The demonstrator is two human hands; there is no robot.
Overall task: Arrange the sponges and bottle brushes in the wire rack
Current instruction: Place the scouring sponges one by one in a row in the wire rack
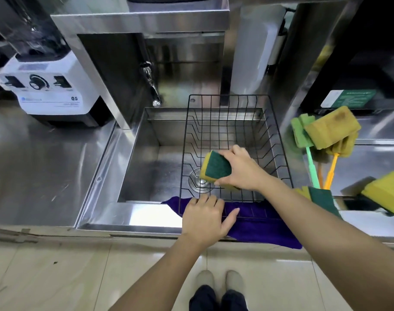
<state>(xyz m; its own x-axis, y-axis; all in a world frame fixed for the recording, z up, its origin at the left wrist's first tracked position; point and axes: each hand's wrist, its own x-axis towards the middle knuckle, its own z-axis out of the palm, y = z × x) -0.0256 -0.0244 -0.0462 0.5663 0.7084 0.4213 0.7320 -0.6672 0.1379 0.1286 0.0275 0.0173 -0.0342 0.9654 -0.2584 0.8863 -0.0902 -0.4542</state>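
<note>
A black wire rack (232,122) sits over the right half of the steel sink (144,158). Inside the rack, near its front, my right hand (242,170) grips a yellow sponge with a dark green scouring face (216,168), held on edge. My left hand (206,217) rests flat on the rack's front rim and a purple cloth (259,225), holding nothing. On the counter to the right lie bottle brushes with sponge heads (326,131) on green and orange handles (310,169), plus more yellow-green sponges (387,191) (322,197).
A white blender base (50,90) stands on the left counter. A tap spout (152,88) hangs over the sink's back. The drain (199,181) shows through the rack's wires. A steel shelf unit rises behind the sink.
</note>
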